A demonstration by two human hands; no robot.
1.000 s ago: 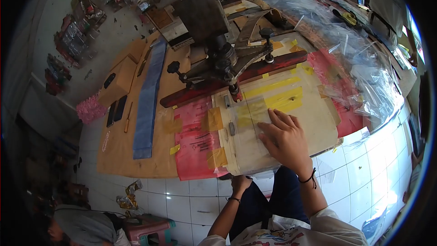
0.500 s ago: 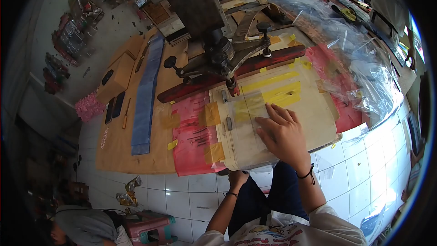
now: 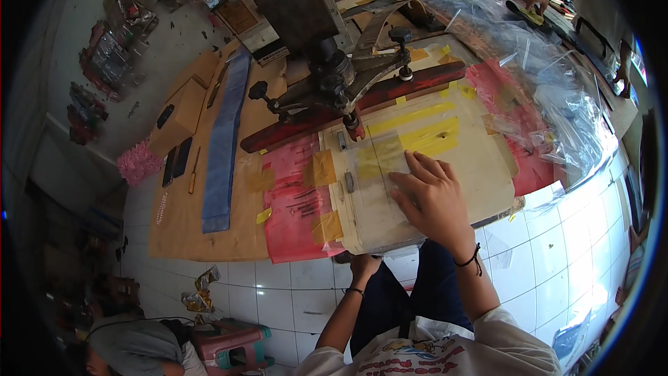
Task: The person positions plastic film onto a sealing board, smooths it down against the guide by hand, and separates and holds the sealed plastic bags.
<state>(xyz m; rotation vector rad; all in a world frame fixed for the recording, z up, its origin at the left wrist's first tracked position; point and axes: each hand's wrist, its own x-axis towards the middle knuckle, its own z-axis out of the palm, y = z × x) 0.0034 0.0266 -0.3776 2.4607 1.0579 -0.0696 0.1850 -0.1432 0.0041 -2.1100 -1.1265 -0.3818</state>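
Observation:
My right hand (image 3: 433,195) lies palm down on a flat beige board (image 3: 480,181), with its fingers spread and holding nothing. Its fingertips rest near the clear film and yellow tape strips (image 3: 435,138) on the board. Beneath the board's near edge is my left hand (image 3: 364,264); its fingers are hidden under the edge, so what they touch cannot be seen. Over the far side of the board stands a dark metal machine head (image 3: 337,76) with arms and knobs, and a long red bar (image 3: 292,134) runs alongside it. Two small grey metal pieces (image 3: 349,182) sit at the board's left side.
Left of the board are pink sheeting (image 3: 299,202), brown paper (image 3: 177,226), a folded blue cloth strip (image 3: 226,160) and a thin orange-handled tool (image 3: 193,181). Clear plastic sheets (image 3: 557,111) heap at right. A co-worker's hand (image 3: 539,0) is far right; another person (image 3: 136,345) bends low left.
The view has shifted slightly. At the far right, the co-worker's hand has come down to a black and yellow item. My right hand stays in about the same place on the board.

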